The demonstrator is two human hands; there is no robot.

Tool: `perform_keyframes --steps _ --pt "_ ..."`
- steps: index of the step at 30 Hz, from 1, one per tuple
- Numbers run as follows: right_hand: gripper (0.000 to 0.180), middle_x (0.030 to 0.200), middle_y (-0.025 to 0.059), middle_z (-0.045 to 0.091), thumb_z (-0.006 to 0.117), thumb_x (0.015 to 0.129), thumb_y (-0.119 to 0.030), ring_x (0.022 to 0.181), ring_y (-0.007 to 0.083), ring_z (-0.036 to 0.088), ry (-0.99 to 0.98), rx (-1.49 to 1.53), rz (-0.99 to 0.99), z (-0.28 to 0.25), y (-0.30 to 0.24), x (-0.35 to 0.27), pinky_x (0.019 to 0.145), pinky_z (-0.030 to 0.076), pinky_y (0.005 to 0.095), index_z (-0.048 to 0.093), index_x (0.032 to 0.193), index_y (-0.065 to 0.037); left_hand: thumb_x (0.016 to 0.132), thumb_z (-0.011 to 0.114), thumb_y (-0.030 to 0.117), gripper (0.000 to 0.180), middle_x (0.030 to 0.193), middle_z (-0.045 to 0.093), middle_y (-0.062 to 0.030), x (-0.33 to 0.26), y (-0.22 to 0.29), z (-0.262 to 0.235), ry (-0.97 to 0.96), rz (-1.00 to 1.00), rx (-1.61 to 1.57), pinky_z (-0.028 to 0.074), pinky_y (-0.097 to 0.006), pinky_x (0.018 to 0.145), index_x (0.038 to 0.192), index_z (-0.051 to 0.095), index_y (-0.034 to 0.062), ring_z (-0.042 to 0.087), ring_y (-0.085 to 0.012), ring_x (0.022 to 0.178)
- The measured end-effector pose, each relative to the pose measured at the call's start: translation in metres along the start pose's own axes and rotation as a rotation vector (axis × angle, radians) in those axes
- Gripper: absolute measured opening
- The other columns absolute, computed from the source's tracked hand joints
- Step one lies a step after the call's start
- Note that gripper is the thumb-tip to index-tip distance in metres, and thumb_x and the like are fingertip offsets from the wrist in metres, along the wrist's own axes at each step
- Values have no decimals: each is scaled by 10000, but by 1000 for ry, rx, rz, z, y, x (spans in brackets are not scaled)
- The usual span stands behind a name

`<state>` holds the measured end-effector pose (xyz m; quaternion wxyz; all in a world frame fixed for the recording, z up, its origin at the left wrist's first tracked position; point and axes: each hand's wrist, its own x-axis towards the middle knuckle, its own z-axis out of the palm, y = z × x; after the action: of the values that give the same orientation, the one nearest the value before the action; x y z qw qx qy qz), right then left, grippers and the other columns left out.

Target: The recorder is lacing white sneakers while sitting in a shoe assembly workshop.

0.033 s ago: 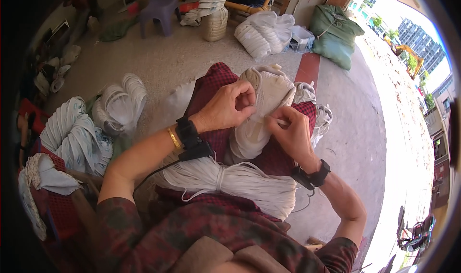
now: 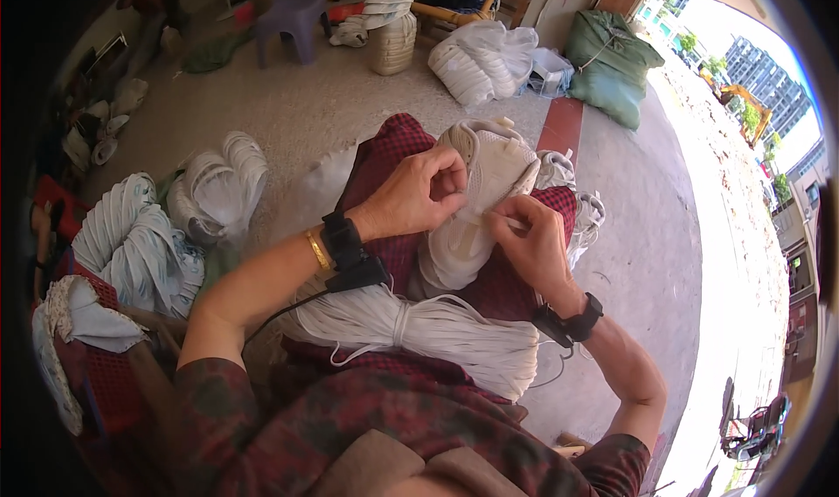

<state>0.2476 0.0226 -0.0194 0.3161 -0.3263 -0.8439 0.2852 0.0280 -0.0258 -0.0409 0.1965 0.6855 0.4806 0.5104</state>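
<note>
Over the shoe [image 2: 496,169], the right hand [image 2: 537,242] pinches a pale strip [image 2: 517,224] (left hand [image 2: 411,193]: hold unclear)

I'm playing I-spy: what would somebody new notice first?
Probably the thick tied bundle of long white laces, just below the middle. Above it, the bare left hand and bare right hand are at an off-white mesh shoe upper. A bulging green sack sits upper right.

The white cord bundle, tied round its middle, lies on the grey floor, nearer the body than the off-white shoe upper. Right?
Wrong surface: in the head view, the tied white cord bundle lies on dark red checked cloth, nearer the body than the off-white shoe upper.
</note>
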Motion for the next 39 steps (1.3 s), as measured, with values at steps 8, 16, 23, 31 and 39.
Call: perform_keyframes --steps 8,16,23,31,39 --pt "168 818 48 683 698 923 -119 781 79 619 -145 282 14 -5 21 4 693 507 272 683 950 46 814 761 42 224 848 569 -16 1 1 -2 -52 -40 2 505 -267 689 908 559 28 567 -101 747" --pt "172 823 122 696 714 887 -128 745 194 672 -153 30 9 -8 4 10 649 511 327 676 857 36 816 763 31 221 847 574 -18 0 -4 0 -18 -33 3 515 -257 684 907 561 26 572 -96 749" --pt "141 799 205 646 684 847 -98 752 408 647 -43 -408 -242 0 -12 12 645 503 473 623 797 18 790 750 9 204 807 599 -62 1 -5 4 7 9 -43 521 -303 653 892 574 21 621 -142 698" --pt "90 853 179 630 663 875 -94 746 390 652 -109 -271 -268 -5 -15 6 634 523 464 648 866 -5 788 746 -4 204 818 588 -57 -1 -8 1 22 31 -43 521 -300 651 902 579 23 620 -140 703" --pt "67 858 143 637 669 843 -87 720 359 664 -63 -235 -315 0 0 4 611 531 436 674 889 -38 782 747 -10 177 916 552 -85 -5 7 -1 -64 114 45 533 -327 693 919 646 34 637 -216 783"
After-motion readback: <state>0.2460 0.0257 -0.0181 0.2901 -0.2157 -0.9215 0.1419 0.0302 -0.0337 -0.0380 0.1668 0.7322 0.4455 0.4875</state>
